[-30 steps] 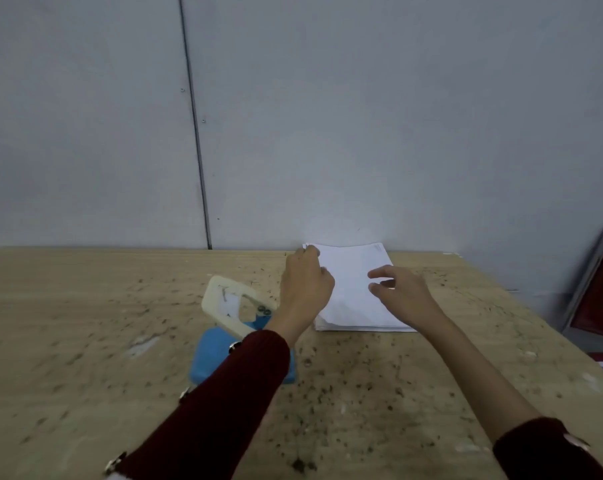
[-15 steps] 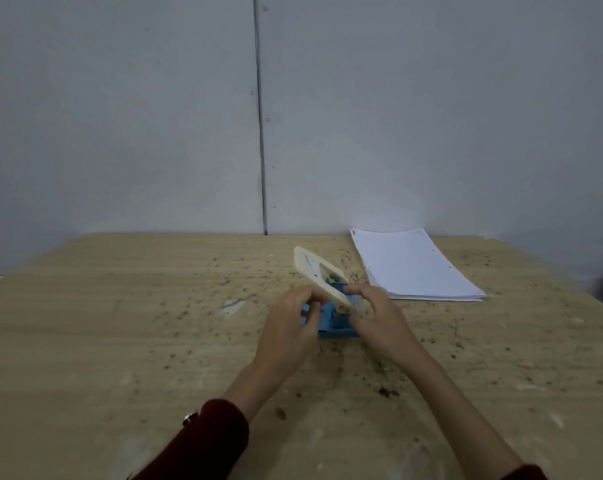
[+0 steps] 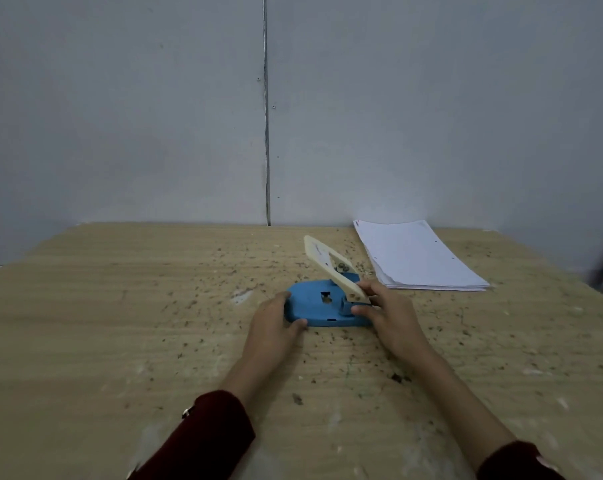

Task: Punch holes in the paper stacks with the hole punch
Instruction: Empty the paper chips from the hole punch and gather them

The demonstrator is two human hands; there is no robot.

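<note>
Head view: both hands are holding the hole punch [image 3: 322, 303] mid-table, w/ its cream lever [image 3: 331, 263] standing raised. Left hand [image 3: 275, 323] is gripping the blue base's left end, fingers curled round the edge. Right hand [image 3: 390, 313] is pinching the base's right end by the hinge, thumb and fingers closed on it. Paper stack [image 3: 417, 258] is lying far right, apart from the punch. Best approach imo: keep the base flat and steady, turn the slot toward the paper, then feed sheets in square.

hole punch [image 3: 322, 301]: matt plastic | table [image 3: 120, 306]: rough speckled wood | paper stack [image 3: 417, 258]: smooth
</note>
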